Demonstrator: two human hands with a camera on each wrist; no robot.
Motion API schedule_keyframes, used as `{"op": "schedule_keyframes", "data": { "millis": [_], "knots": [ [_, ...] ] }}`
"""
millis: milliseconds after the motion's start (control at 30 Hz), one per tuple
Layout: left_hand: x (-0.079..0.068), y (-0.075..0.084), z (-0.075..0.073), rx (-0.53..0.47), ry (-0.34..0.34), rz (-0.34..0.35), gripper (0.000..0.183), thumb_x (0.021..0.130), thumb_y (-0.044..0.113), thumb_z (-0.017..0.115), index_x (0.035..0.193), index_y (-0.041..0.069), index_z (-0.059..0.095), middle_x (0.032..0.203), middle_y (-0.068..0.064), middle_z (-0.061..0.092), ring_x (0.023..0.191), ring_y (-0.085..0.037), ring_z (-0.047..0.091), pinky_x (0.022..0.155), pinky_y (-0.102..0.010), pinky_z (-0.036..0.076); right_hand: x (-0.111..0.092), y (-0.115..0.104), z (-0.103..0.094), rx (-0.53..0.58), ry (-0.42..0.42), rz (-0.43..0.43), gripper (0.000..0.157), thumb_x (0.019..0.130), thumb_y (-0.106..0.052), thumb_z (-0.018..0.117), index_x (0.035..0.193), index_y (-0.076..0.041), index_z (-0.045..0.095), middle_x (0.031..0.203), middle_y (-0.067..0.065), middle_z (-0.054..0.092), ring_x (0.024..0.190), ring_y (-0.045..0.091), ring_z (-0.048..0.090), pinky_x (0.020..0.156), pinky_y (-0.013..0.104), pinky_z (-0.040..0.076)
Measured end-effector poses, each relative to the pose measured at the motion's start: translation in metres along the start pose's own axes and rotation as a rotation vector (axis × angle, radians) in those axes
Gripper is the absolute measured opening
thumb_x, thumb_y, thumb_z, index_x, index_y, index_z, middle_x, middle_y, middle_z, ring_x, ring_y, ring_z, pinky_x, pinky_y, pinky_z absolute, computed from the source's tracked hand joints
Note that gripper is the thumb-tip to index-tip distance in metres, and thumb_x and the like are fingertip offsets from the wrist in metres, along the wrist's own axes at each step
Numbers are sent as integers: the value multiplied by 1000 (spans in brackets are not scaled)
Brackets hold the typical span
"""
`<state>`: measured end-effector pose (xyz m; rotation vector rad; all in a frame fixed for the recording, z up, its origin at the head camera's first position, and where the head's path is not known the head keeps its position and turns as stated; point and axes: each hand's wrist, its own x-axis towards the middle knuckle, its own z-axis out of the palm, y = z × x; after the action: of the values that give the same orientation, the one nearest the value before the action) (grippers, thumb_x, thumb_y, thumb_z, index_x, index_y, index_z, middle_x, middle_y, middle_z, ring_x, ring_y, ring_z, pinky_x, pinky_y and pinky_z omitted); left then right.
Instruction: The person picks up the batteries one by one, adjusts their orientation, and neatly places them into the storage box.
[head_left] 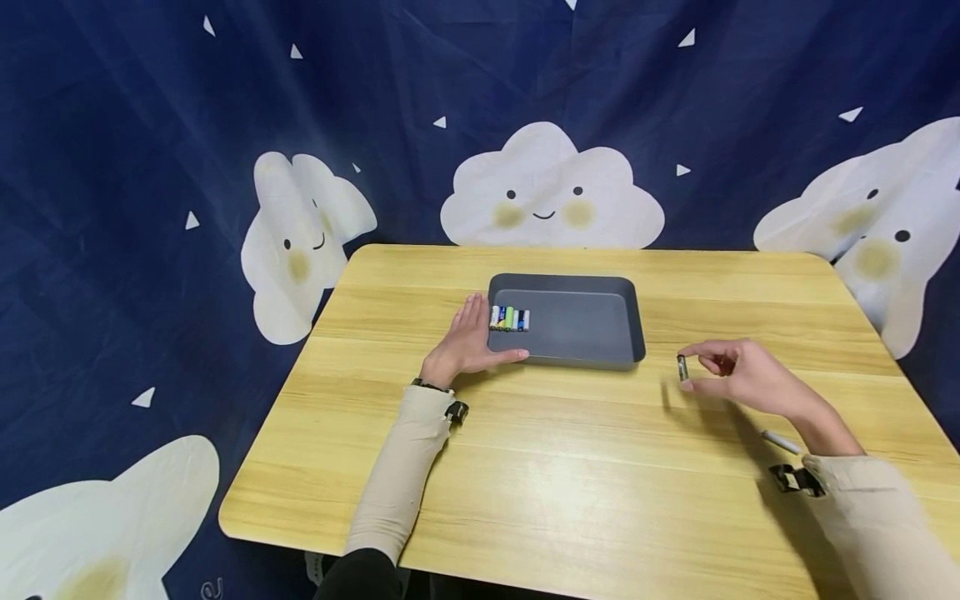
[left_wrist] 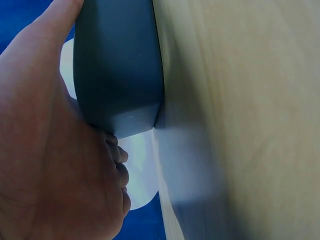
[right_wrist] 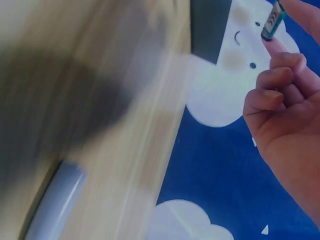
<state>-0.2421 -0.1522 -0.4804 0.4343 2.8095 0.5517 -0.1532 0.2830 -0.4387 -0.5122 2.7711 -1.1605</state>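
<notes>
A dark grey tray lies on the wooden table, and several batteries stand side by side in a row at its left end. My left hand rests against the tray's near left corner, fingers straight along the left wall and thumb along the front. In the left wrist view the palm is beside the tray's outer wall. To the right of the tray, above the table, my right hand pinches one small battery by its two ends between thumb and index finger. The right wrist view shows that battery's green and silver wrapper.
A slim grey cylinder lies on the table below my right wrist. Behind the table's far edge hangs a dark blue curtain with white smiling clouds.
</notes>
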Motion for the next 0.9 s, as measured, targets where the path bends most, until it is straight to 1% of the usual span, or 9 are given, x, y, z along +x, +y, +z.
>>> {"op": "schedule_keyframes", "data": {
  "millis": [133,267,367,533,600,733,800,900],
  "knots": [
    [1,1,0,-8,0,-1,137,78,88,59,166,5,-8,175,-16,-11,164,-26,-11,135,-45,0,10,-10,2,42,18,22,43,84,-23,87,121,-5,72,69,-5,37,57,5,31,52,28,32],
    [3,0,1,-1,-26,-19,137,79,87,59,165,7,-12,175,-13,-16,163,-24,-15,135,-43,-2,19,-18,4,77,23,21,43,86,-25,86,121,-6,73,68,-7,33,57,5,28,51,31,30],
    [5,-2,2,6,-43,-31,137,79,87,58,164,8,-15,174,-12,-18,163,-23,-17,135,-43,-3,26,-21,7,112,24,11,42,88,-23,84,123,-5,72,66,-7,31,56,6,26,51,32,30],
    [2,-1,1,-13,-17,-14,137,79,87,59,165,6,-10,175,-15,-14,164,-25,-12,135,-44,0,39,-26,15,193,45,12,43,87,-20,84,125,-3,72,65,-5,25,55,8,20,50,31,27],
    [0,-1,0,-14,-4,-5,137,79,87,59,165,5,-9,175,-16,-11,164,-26,-11,135,-45,1,45,-28,18,222,59,18,43,87,-20,84,125,-4,72,65,-4,23,55,9,19,53,27,31],
    [-1,0,0,-7,0,-4,137,79,88,58,166,5,-8,175,-15,-10,164,-26,-10,135,-45,2,58,-31,24,288,67,26,47,88,-21,84,130,-6,70,65,-3,20,55,14,18,61,27,35],
    [-1,1,0,-9,-1,-6,136,79,87,59,166,5,-8,175,-15,-11,164,-26,-10,135,-46,2,64,-33,28,329,71,32,50,88,-23,84,133,-6,69,64,-2,20,55,16,18,60,29,33],
    [0,1,0,-7,-6,-8,136,80,86,59,166,5,-9,175,-15,-11,164,-26,-10,135,-46,2,74,-36,33,377,67,40,53,88,-25,84,135,-10,67,63,-2,18,55,18,16,55,33,27]
  ]
}}
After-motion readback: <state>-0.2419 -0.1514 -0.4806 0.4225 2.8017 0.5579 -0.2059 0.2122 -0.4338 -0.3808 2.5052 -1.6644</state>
